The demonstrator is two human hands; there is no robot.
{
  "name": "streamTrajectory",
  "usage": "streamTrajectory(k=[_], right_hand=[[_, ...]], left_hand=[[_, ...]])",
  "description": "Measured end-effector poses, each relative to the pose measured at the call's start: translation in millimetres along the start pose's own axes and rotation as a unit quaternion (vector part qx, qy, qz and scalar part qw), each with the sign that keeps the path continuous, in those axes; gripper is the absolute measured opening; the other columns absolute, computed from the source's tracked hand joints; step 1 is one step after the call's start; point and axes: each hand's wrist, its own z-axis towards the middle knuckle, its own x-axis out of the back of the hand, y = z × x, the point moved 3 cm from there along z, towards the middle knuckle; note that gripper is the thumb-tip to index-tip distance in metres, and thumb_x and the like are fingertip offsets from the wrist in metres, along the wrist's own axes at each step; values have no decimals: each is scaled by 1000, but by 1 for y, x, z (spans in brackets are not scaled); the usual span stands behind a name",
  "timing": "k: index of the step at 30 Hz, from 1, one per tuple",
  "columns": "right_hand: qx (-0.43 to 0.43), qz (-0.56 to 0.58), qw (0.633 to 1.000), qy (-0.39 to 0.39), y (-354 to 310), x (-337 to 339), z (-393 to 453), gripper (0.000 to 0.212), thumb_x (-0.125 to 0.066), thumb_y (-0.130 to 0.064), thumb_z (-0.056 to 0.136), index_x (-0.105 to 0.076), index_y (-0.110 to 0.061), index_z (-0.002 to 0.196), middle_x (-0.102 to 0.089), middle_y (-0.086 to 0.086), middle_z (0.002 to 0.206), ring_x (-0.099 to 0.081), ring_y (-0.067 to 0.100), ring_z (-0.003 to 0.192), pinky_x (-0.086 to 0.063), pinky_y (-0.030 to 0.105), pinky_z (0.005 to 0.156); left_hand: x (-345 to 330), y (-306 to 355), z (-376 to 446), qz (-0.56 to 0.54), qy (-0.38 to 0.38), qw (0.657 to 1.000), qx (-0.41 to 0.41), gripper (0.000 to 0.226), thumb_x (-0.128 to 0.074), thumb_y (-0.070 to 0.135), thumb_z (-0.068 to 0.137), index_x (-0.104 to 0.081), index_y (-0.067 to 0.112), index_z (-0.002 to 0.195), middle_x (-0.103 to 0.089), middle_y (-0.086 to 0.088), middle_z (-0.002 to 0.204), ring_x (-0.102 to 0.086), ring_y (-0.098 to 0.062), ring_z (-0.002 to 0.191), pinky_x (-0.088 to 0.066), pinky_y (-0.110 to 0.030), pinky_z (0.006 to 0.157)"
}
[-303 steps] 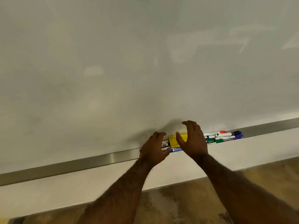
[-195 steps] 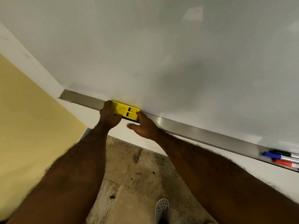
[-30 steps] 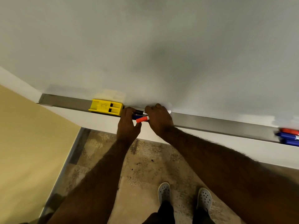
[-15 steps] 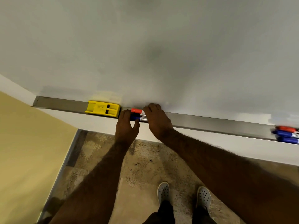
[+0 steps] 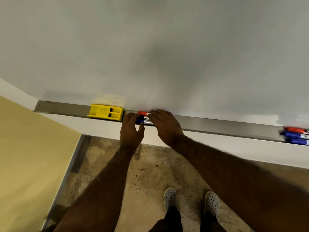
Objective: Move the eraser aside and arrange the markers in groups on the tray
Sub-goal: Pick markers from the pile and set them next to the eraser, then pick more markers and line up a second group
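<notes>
Since a second ago the red marker [image 5: 143, 113] has gone from being pinched in the air to lying in the tray [image 5: 217, 123], at the back against the whiteboard [image 5: 150, 47]; a black-capped marker [image 5: 142, 117] and a blue marker [image 5: 142, 121] lie in front of it. Yellow eraser [image 5: 105, 112] sits left of centre in the tray, just beside this group, already moved aside.

Left hand [image 5: 132, 129]: fingers loosely curled at the marker caps, thumb apart, not pinching anything. Right hand [image 5: 164, 124]: flat, fingers together, pressing down over the marker barrels.

Second group of markers [image 5: 296, 134], one red and two blue, at the right edge of the frame, well apart from the hands.

Risks, as judged: tray is narrow and three markers fill it front to back; the blue one lies at the front lip and could roll off to the floor [image 5: 150, 173] if nudged when the right hand lifts. Eraser close on the left leaves little room for squaring the caps. Person's shoes [image 5: 169, 197] stand directly below.
</notes>
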Motion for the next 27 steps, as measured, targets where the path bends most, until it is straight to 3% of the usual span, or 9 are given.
streamTrajectory(k=[5, 10, 14, 18, 23, 27], right_hand=[[-123, 17, 992, 12, 20, 1, -16, 43, -56, -3, 81, -55, -6, 124, -58, 15, 120, -54, 34, 106, -47, 43, 87], [-249, 146, 957, 25, 24, 1, -29, 39, -53, -5, 86, -47, -8, 125, -49, 14, 124, -51, 31, 104, -51, 43, 83], [-247, 208, 946, 6, 21, -1, -32, 41, -50, -3, 87, -46, -8, 127, -49, 14, 128, -51, 31, 110, -48, 44, 91], [-268, 224, 937, 18, 28, 3, -40, 40, -48, -1, 85, -46, -9, 125, -49, 14, 126, -51, 31, 108, -48, 43, 88], [-268, 202, 942, 30, 39, 12, -55, 40, -50, -4, 89, -46, -8, 129, -49, 14, 130, -50, 30, 113, -48, 43, 91], [-224, 133, 962, 77, 63, 38, -77, 29, -52, -8, 89, -57, -8, 117, -57, 11, 118, -52, 27, 105, -50, 40, 84]], left_hand=[[-5, 5, -2, -3, -2, 1000, 8, 37, -67, 8, 82, -58, 2, 118, -55, -18, 121, -54, -30, 110, -47, -36, 94], [-9, 10, -1, -6, -11, 999, 32, 45, -65, 7, 83, -54, 3, 127, -46, -20, 138, -45, -32, 126, -42, -42, 104], [-7, 13, 2, 7, -20, 1000, 7, 40, -65, 6, 82, -57, 4, 121, -53, -17, 129, -53, -31, 116, -43, -36, 99], [-6, 14, 1, 17, -29, 999, 10, 38, -65, 7, 82, -58, 4, 120, -55, -17, 126, -55, -31, 112, -45, -37, 96], [-8, 26, -6, 68, 6, 998, -10, 42, -64, 9, 82, -54, 2, 122, -54, -19, 128, -50, -34, 119, -44, -44, 100], [-23, 64, -15, 77, 32, 994, -73, 38, -63, 12, 81, -56, 1, 117, -59, -19, 120, -53, -34, 113, -46, -44, 95]])
